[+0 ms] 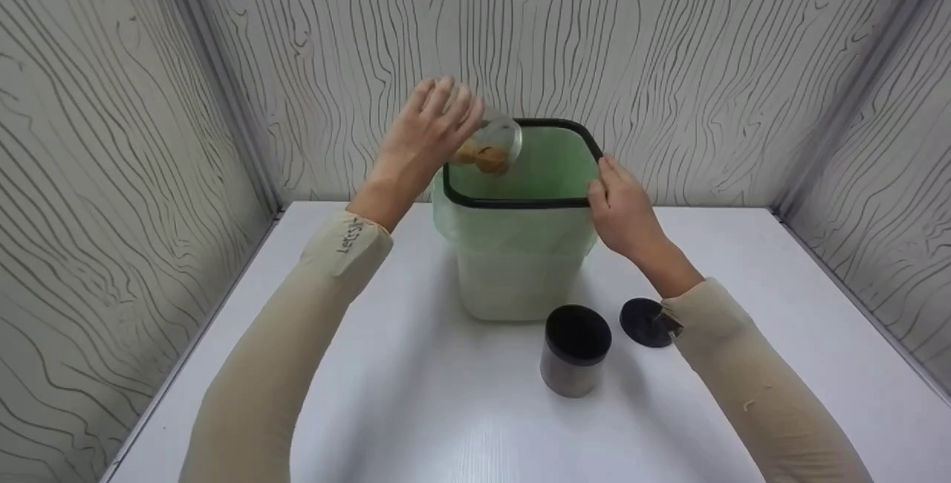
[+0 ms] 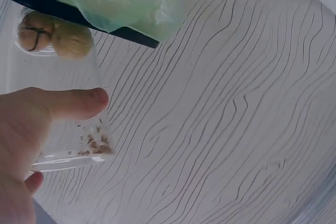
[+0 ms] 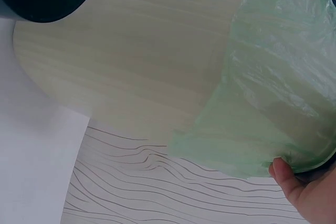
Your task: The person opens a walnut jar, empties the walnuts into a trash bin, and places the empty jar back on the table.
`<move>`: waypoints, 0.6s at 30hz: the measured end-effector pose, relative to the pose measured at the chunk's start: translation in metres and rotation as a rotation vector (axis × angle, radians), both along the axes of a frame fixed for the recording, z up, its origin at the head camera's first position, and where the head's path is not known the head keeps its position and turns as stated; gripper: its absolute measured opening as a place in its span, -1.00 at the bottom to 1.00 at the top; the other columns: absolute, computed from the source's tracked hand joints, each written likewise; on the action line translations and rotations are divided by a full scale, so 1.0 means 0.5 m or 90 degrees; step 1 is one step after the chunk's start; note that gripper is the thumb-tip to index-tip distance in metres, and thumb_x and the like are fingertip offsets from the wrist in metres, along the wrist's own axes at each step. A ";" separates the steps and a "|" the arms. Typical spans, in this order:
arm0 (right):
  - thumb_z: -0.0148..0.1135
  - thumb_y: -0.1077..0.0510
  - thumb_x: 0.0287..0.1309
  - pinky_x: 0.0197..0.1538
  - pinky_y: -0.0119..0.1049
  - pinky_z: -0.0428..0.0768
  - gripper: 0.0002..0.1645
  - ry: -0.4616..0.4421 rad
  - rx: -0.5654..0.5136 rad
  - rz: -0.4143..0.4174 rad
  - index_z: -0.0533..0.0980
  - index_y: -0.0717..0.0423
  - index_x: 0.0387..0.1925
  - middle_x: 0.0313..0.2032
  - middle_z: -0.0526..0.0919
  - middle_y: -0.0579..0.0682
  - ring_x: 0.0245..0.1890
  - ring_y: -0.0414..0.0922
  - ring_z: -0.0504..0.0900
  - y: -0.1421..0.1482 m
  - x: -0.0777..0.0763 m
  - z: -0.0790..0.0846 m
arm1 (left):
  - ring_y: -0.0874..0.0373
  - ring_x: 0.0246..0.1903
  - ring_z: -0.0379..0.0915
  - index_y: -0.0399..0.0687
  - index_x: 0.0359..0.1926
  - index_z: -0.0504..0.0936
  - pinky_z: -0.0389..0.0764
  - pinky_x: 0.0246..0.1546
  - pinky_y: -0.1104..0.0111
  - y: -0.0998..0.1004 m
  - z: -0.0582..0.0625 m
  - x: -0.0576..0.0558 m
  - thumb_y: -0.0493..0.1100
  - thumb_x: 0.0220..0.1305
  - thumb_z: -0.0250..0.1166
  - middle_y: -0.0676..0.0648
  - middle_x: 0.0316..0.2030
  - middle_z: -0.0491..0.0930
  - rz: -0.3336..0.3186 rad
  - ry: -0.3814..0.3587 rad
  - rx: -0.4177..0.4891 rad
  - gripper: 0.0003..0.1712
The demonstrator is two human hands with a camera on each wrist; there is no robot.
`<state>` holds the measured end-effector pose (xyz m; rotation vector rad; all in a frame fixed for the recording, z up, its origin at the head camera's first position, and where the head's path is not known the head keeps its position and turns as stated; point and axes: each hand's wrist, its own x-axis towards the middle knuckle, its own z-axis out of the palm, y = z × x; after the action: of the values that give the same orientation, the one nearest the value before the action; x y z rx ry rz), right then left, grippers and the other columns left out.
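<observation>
In the head view my left hand grips a clear plastic cup, tipped sideways over the left rim of a whitish bin. Round brownish lumps sit by the cup's mouth, one with a dark crack-like line. Dark crumbs cling near its base. A thin green bag lines the bin and folds down outside, under a black rim ring. On the right side my right hand holds that ring, its thumb over the bag in the right wrist view.
In front of the bin stands an uncovered grey canister with a black rim and dark inside. A round black lid lies beside it, near the right sleeve. Wood-grain panels enclose the white table at back and sides.
</observation>
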<state>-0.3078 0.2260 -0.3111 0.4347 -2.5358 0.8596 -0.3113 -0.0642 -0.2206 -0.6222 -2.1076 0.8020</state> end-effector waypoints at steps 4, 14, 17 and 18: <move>-0.32 0.04 0.41 0.35 0.04 0.03 -0.33 0.002 0.001 -0.006 0.08 0.49 0.33 0.36 0.09 0.35 0.38 0.18 0.02 0.001 0.001 0.003 | -0.08 0.27 0.12 -0.09 0.38 0.13 0.18 0.27 0.12 0.003 0.003 0.003 -0.25 0.08 0.41 -0.16 0.27 0.22 0.012 -0.007 -0.014 -0.10; -0.31 0.03 0.42 0.35 0.03 0.03 -0.32 0.000 0.000 -0.004 0.07 0.47 0.34 0.36 0.08 0.34 0.38 0.17 0.02 -0.003 -0.001 0.002 | -0.10 0.22 0.16 -0.11 0.36 0.13 0.20 0.24 0.11 0.003 0.007 0.001 -0.24 0.12 0.37 -0.16 0.26 0.23 0.029 0.019 -0.094 -0.16; -0.31 0.03 0.42 0.35 0.03 0.02 -0.33 -0.003 -0.001 -0.003 0.07 0.47 0.34 0.36 0.08 0.34 0.38 0.17 0.01 -0.003 -0.001 0.001 | -0.09 0.22 0.15 -0.09 0.36 0.12 0.20 0.24 0.12 0.000 0.007 0.000 -0.23 0.09 0.39 -0.16 0.26 0.22 0.030 0.028 -0.099 -0.12; -0.31 0.04 0.42 0.35 0.03 0.02 -0.33 -0.002 -0.001 -0.003 0.07 0.47 0.34 0.36 0.08 0.34 0.38 0.18 0.02 -0.003 -0.001 0.001 | -0.09 0.23 0.15 -0.08 0.36 0.12 0.20 0.25 0.12 -0.001 0.007 0.000 -0.23 0.09 0.39 -0.16 0.26 0.21 0.029 0.031 -0.099 -0.12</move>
<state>-0.3080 0.2244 -0.3104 0.4277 -2.5380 0.8608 -0.3112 -0.0646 -0.2169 -0.6315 -2.0341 1.0050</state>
